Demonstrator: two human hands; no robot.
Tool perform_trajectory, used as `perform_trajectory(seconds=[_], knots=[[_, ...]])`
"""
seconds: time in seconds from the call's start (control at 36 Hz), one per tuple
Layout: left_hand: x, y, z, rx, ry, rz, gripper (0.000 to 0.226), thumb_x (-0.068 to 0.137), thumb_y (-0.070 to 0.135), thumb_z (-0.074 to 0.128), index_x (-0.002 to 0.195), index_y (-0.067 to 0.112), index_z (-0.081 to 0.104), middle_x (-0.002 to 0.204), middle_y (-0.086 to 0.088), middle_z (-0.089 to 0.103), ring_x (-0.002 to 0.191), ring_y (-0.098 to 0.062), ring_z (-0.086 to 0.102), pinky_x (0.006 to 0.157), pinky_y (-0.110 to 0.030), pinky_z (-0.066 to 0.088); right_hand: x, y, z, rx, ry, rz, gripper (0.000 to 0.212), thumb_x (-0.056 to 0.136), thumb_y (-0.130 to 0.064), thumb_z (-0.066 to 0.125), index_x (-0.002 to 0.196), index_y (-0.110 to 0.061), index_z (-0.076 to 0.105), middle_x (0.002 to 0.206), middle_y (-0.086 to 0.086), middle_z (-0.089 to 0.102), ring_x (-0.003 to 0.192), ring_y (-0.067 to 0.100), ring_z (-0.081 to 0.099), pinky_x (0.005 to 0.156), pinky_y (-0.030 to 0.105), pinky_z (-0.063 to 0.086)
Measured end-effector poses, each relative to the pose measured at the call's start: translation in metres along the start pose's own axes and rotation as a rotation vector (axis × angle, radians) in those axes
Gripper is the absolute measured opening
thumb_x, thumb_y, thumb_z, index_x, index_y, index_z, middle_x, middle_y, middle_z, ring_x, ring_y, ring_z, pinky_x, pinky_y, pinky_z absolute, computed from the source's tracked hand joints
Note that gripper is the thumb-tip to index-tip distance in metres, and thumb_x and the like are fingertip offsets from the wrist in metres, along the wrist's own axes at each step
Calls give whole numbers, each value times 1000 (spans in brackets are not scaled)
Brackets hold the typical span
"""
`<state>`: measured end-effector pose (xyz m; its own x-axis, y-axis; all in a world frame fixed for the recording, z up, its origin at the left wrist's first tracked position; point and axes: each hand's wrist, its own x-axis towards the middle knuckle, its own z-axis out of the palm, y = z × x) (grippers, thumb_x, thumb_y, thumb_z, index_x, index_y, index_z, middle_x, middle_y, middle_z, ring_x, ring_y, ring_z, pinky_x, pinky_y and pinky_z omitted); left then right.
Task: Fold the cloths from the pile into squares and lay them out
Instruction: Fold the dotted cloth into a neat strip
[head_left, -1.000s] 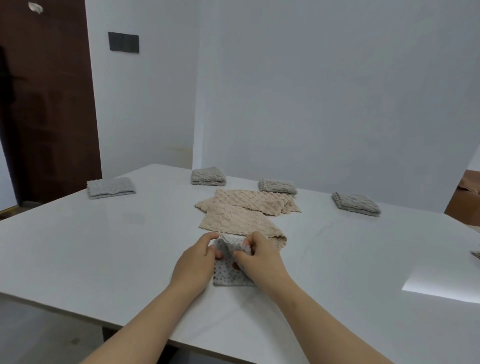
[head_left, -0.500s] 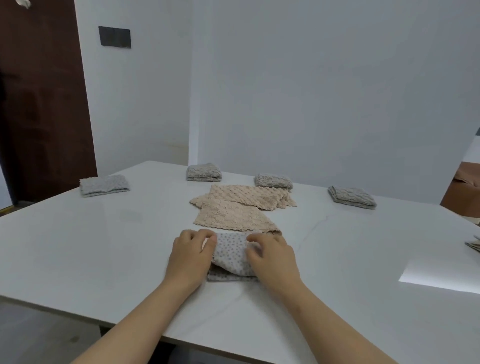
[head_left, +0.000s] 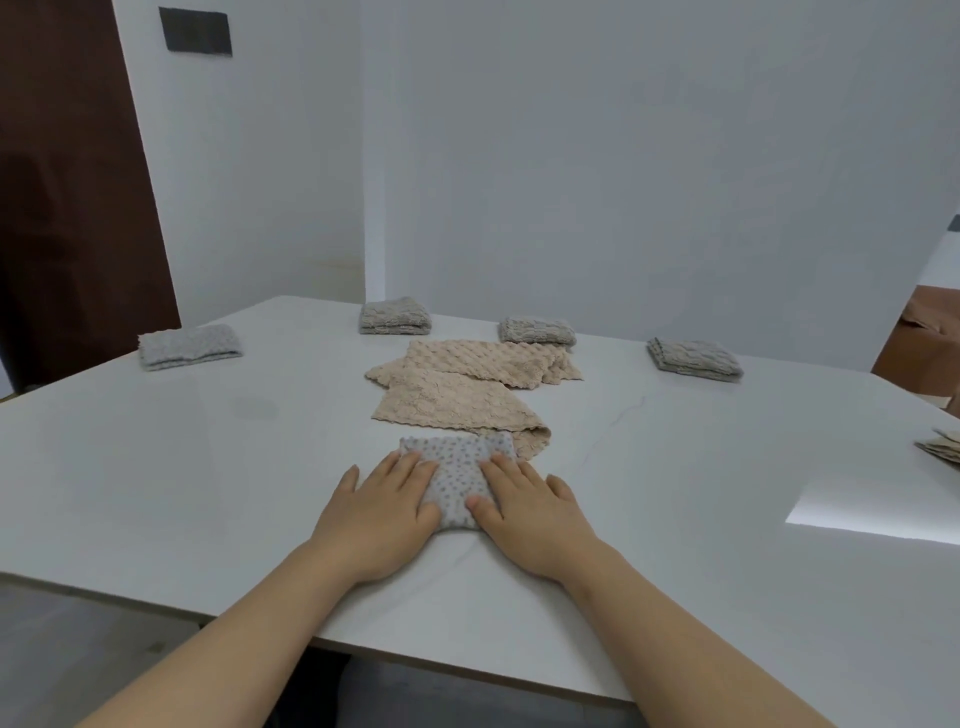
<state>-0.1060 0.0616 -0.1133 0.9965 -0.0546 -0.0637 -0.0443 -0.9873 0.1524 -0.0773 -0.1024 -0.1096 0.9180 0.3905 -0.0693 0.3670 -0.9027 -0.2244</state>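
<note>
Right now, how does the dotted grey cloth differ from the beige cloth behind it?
The dotted grey cloth is folded into a square; the beige cloth lies spread wider, one corner curled. Left hand and right hand press the dotted grey cloth; no hand touches the beige cloth. Both lie on the table.

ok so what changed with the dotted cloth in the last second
A second ago both hands pinched the grey dotted cloth's raised edge. They folded it over and let go. Now the left hand and right hand press flat on it. The beige pile and the four folded grey cloths behind stayed put.
</note>
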Motion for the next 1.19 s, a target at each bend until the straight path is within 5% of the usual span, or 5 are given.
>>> perform_trajectory(seconds=[0.42,0.69,0.92,1.08,1.19], knots=[[-23,9,-3,-325,268,44,31,94,31,45,123,30,56,132,16,52,121,-9,46,100,-26,33,-39,10,0,229,324,143,50,93,-41,44,139,-29,32,132,0,47,125,21,35,102,32,27],[-39,42,5,-491,304,95,15,87,25,58,99,27,66,83,23,49,92,-8,54,82,-24,41,-80,33,-6,546,356,200,35,87,-21,53,120,-26,44,76,-11,50,85,15,53,84,33,39],[-48,87,15,-558,258,238,11,87,27,60,93,31,67,87,19,61,84,2,55,74,-12,43,-123,73,-14,756,499,227,29,87,-8,53,110,-26,47,77,-7,46,66,4,45,53,3,36],[-47,126,19,-414,259,336,39,71,48,43,95,32,69,90,15,64,91,-3,50,84,-25,41,-146,105,-16,714,567,274,28,86,-8,54,105,-27,48,82,-5,50,70,6,48,57,4,37],[-43,154,24,-467,185,405,18,86,37,57,101,31,66,99,11,59,99,-6,52,87,-23,39,-161,128,-19,680,613,326,28,86,-9,53,105,-29,48,87,-7,51,76,7,50,61,12,35]])
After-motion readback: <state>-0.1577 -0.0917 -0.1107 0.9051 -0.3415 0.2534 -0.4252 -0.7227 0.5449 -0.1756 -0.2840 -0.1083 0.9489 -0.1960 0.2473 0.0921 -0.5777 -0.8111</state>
